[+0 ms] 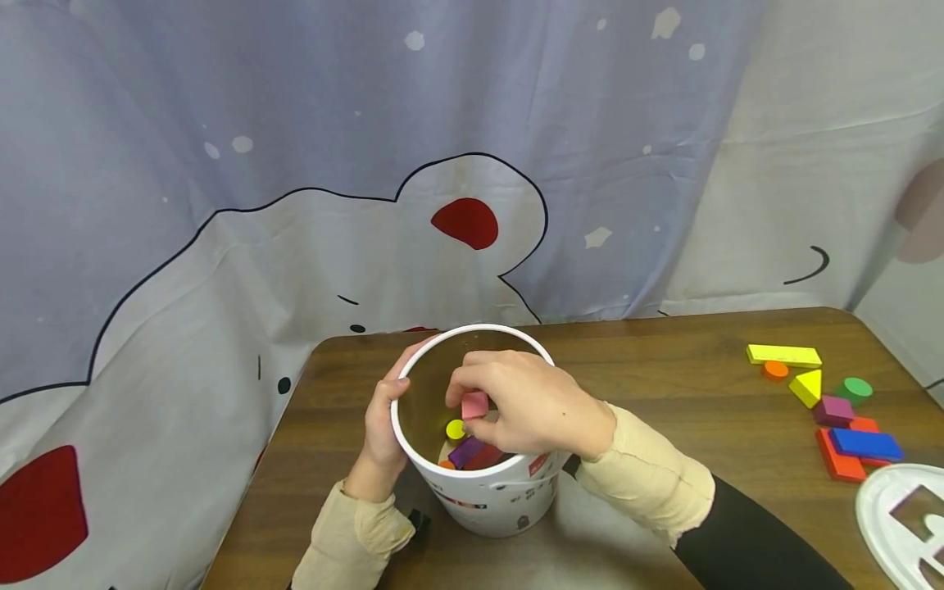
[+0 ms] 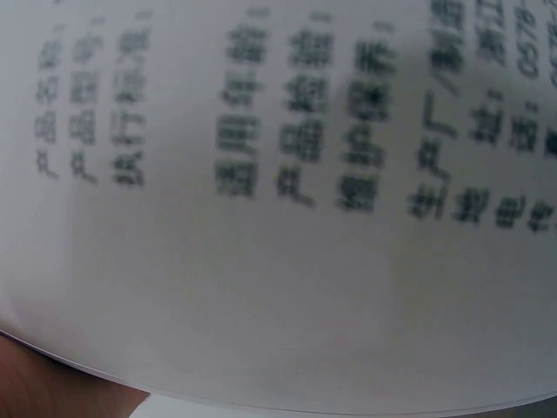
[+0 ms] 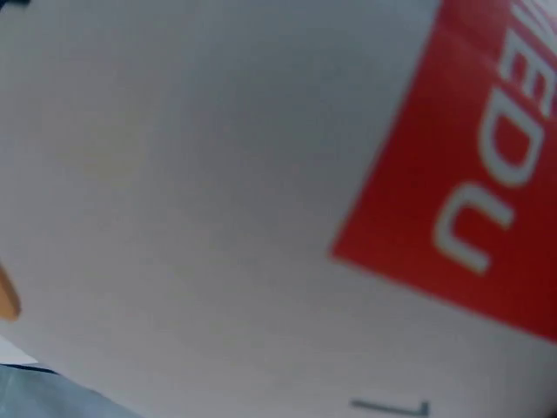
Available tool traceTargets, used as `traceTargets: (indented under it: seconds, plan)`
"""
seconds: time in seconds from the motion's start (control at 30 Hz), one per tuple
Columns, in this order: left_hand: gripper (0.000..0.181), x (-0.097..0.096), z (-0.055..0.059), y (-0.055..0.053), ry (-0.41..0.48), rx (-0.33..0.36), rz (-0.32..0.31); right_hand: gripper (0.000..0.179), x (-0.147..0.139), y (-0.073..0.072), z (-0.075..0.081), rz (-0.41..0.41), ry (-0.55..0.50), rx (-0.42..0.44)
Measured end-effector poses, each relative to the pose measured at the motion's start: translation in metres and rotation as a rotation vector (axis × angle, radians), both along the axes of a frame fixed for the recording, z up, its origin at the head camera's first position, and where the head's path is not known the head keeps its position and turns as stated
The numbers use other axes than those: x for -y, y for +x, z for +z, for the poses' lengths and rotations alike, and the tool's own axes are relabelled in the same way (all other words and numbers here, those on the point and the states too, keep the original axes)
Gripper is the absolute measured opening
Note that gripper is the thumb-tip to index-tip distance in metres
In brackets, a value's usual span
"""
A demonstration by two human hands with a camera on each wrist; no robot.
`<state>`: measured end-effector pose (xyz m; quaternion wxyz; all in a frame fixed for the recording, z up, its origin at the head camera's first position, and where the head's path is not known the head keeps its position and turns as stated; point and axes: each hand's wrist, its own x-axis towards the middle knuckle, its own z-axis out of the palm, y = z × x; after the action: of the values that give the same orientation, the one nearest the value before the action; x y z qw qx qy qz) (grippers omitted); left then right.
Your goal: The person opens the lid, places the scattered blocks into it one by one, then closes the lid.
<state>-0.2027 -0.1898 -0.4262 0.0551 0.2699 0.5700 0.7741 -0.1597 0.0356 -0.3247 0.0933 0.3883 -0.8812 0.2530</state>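
A white bucket (image 1: 501,500) with printed labels stands on the table, tilted slightly. My left hand (image 1: 385,418) holds its left side, thumb at the rim and fingers along the outer wall. Over the bucket's mouth my right hand (image 1: 527,397) pinches a pink block (image 1: 474,405) between thumb and fingers. Below it, inside the bucket, lie a yellow round block (image 1: 455,429), a purple block (image 1: 465,451) and a red block (image 1: 483,457), partly hidden by the hand and rim. Both wrist views are filled mostly by the bucket's printed wall.
At the table's right lie several loose blocks, among them a yellow bar (image 1: 783,355), a green cylinder (image 1: 855,390) and a blue bar (image 1: 866,444). A white lid (image 1: 873,512) with cut-out holes sits at the right edge. A patterned curtain (image 1: 295,270) hangs behind the table (image 1: 664,475).
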Motion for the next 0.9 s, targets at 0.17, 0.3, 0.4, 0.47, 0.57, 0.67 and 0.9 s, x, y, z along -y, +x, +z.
traceTargets:
  seconds: [0.17, 0.3, 0.4, 0.47, 0.57, 0.67, 0.9]
  plan:
    - [0.062, -0.003, 0.006, 0.003, 0.015, -0.034, -0.020, 0.044, 0.000, 0.000, 0.001, -0.035, 0.081, 0.016]
    - [0.060, -0.006, 0.013, 0.009, 0.008, -0.047, -0.012, 0.058, 0.001, 0.000, 0.000, -0.056, 0.107, 0.035]
    - [0.060, -0.008, 0.016, 0.011, 0.005, -0.030, 0.004, 0.058, 0.000, 0.000, -0.001, -0.062, 0.099, 0.032]
    - [0.060, -0.009, 0.017, 0.012, 0.002, -0.023, 0.010, 0.057, 0.000, 0.001, -0.001, -0.063, 0.090, 0.028]
    - [0.060, -0.009, 0.017, 0.013, 0.010, -0.017, 0.010, 0.057, 0.000, 0.001, -0.001, -0.062, 0.078, 0.024]
    - [0.060, -0.009, 0.016, 0.012, 0.016, -0.021, 0.010, 0.056, -0.001, 0.001, -0.001, -0.061, 0.068, 0.019]
    - [0.062, -0.008, 0.017, 0.012, 0.023, -0.021, -0.004, 0.052, -0.001, 0.002, -0.001, -0.059, 0.042, -0.009]
